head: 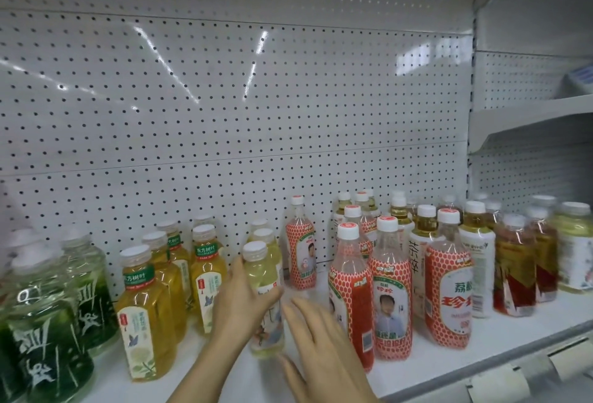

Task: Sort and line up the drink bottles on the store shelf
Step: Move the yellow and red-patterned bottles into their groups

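the left hand (239, 300) reaches up from the lower edge of the view, forearm slanting toward the pegboard back panel (224, 113), and wraps around the middle of a pale yellow bottle (263, 293) with a white cap; the thumb lies up along the bottle's left side and the fingers curl across its front label, so this hand is grasping the bottle. the bottle stands upright on the white shelf (449, 348), at the front of a short file of similar pale bottles running back toward the panel. the right hand (316, 335) hovers just to the right of the pale yellow bottle, palm down, fingers straight and slightly spread, holding nothing; it is blurred, and whether its fingertips touch the bottle cannot be told. left of the pale yellow bottle stand rows of amber tea bottles (146, 309) with green neck bands, and farther left dark green bottles (48, 332) near the frame edge. right of the pale yellow bottle stand red-and-white patterned bottles (393, 293) in a loose cluster, with one more such bottle (300, 245) alone behind it, close to the panel. beyond the red cluster, farther right, are darker red-brown bottles (513, 267) and other pale ones, mixed together.
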`<state>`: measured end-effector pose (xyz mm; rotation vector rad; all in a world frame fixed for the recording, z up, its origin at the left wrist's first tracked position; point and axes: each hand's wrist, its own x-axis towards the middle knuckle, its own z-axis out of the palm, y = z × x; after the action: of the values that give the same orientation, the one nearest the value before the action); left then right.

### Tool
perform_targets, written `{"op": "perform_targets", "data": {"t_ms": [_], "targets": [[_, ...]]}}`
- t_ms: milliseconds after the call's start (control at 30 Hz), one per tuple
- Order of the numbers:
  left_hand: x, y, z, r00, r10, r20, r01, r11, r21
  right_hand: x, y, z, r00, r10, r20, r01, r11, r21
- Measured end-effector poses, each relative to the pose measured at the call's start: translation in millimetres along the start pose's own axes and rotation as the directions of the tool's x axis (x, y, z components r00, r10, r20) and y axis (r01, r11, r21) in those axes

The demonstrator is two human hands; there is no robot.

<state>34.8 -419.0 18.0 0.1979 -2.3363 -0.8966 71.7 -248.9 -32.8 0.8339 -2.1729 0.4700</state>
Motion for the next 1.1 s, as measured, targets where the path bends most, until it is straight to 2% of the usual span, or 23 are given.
{"op": "perform_targets", "data": {"t_ms": [67, 233, 400, 467, 533, 567, 600, 667, 700, 767, 933, 1100], "targets": [[3.8, 0.7, 6.6, 1.0, -0.002, -0.013, 0.002, 1.0, 0.014, 2.0, 2.7, -5.6, 0.996, -0.084, -0.033, 0.084, 0.996, -0.024], [0.4, 1.2, 14.9, 0.998, 0.026, -0.058, -0.022, 0.998, 0.057, -13.1, 8.8, -4.4, 0.985, -0.144, -0.09, 0.14, 0.989, -0.056], [-12.4, 4.0, 14.2, 0.998, -0.018, -0.053, 0.019, 1.0, 0.014, -33.4, 17.3, -20.2, 0.983, -0.116, -0.139, 0.11, 0.993, -0.047], [-28.8, 14.0, 16.5, 0.98, 0.004, -0.199, -0.004, 1.0, 0.0, -41.6, 21.4, -32.6, 0.979, -0.089, -0.181, 0.086, 0.996, -0.027], [-50.0, 33.7, 21.1, 0.922, 0.115, -0.369, -0.15, 0.986, -0.069, -49.5, 26.0, -46.7, 0.972, -0.032, -0.232, 0.029, 0.999, -0.014], [-60.9, 45.7, 25.0, 0.911, 0.15, -0.385, -0.218, 0.966, -0.14, -53.0, 29.2, -53.8, 0.967, 0.01, -0.254, -0.013, 1.0, -0.012], [-71.0, 57.7, 30.4, 0.928, 0.161, -0.337, -0.247, 0.942, -0.228, -56.5, 32.7, -59.8, 0.96, 0.05, -0.276, -0.056, 0.998, -0.015], [-87.2, 82.4, 40.7, 0.979, 0.143, -0.146, -0.189, 0.906, -0.379, -60.6, 42.4, -67.6, 0.946, 0.122, -0.302, -0.133, 0.991, -0.014], [-91.0, 89.6, 49.6, 0.99, 0.131, -0.055, -0.142, 0.896, -0.421, -60.6, 47.4, -69.6, 0.938, 0.156, -0.31, -0.165, 0.986, -0.004], [-95.3, 96.8, 64.8, 0.991, 0.134, 0.024, -0.113, 0.905, -0.411, -58.4, 56.6, -70.6, 0.926, 0.198, -0.322, -0.203, 0.979, 0.019], [-95.5, 96.9, 74.4, 0.991, 0.123, 0.045, -0.102, 0.939, -0.328, -55.1, 77.7, -63.4, 0.914, 0.329, -0.237, -0.312, 0.944, 0.107], [-104.6, 76.5, 38.3, 0.989, -0.022, -0.148, -0.022, 0.956, -0.294, -50.2, 101.0, -52.5, 0.901, 0.41, -0.141, -0.373, 0.899, 0.23]]}}
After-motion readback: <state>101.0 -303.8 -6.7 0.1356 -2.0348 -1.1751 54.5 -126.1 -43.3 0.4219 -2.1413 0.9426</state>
